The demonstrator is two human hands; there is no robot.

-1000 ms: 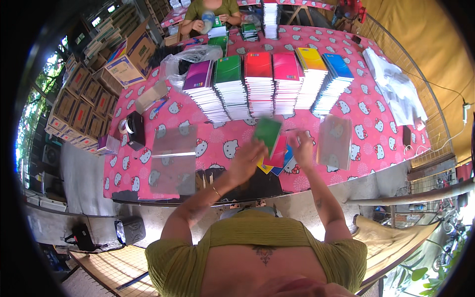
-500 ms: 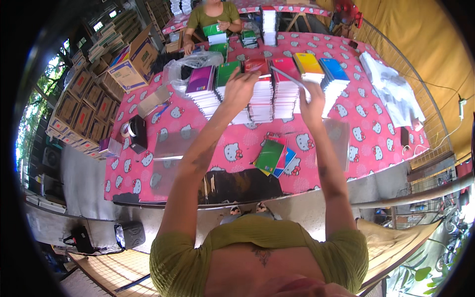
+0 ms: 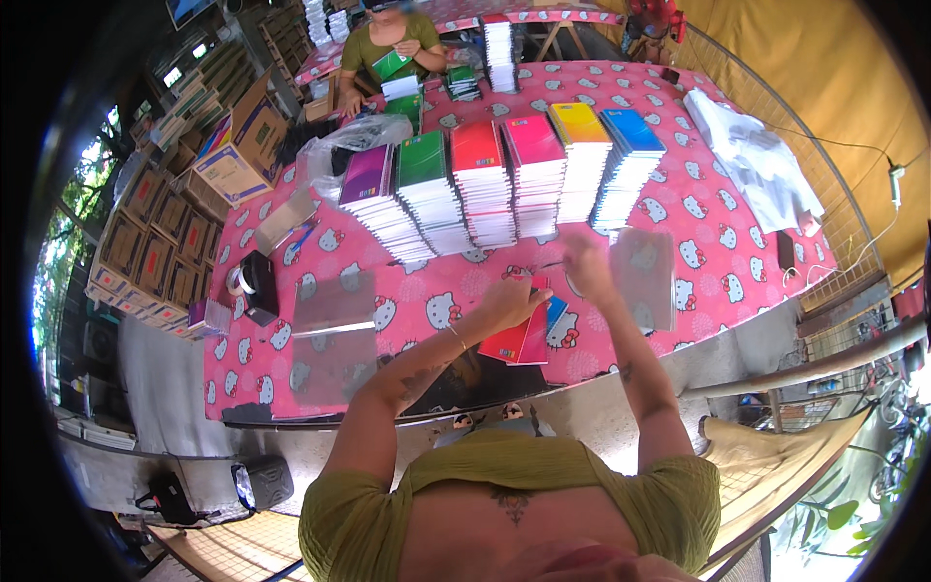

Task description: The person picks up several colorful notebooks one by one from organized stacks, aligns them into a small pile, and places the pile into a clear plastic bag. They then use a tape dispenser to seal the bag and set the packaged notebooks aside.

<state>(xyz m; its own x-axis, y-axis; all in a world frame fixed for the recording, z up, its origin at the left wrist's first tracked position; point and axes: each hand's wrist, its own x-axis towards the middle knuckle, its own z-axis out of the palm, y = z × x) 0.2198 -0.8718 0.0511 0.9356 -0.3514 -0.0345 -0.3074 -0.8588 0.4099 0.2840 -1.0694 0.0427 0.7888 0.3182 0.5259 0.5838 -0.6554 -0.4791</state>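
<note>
My left hand (image 3: pixel 514 305) is closed on the upper part of a red spiral notebook (image 3: pixel 506 341), at the front middle of the table. That notebook lies over a small fanned pile; a pink notebook (image 3: pixel 532 341) and a blue notebook (image 3: pixel 556 312) show at its right side. Just beyond the pile's upper right, my right hand (image 3: pixel 588 272) hovers with its fingers blurred, so any hold is unclear. Behind both hands stand tall notebook stacks in a row: purple (image 3: pixel 367 175), green (image 3: pixel 424 158), red (image 3: pixel 475 145), pink (image 3: pixel 533 141), yellow (image 3: pixel 580 123) and blue (image 3: pixel 632 131).
Clear plastic sheets (image 3: pixel 335 364) lie at left, with more plastic (image 3: pixel 644 276) at right. Across the table a person (image 3: pixel 396 48) handles green notebooks. A black holder (image 3: pixel 258 281), an open carton (image 3: pixel 242 150) and white plastic bags (image 3: pixel 752 160) flank the work area.
Both hands have come back from the stack tops toward me, down to the small pile. A red notebook now lies over it, where green was on top.
</note>
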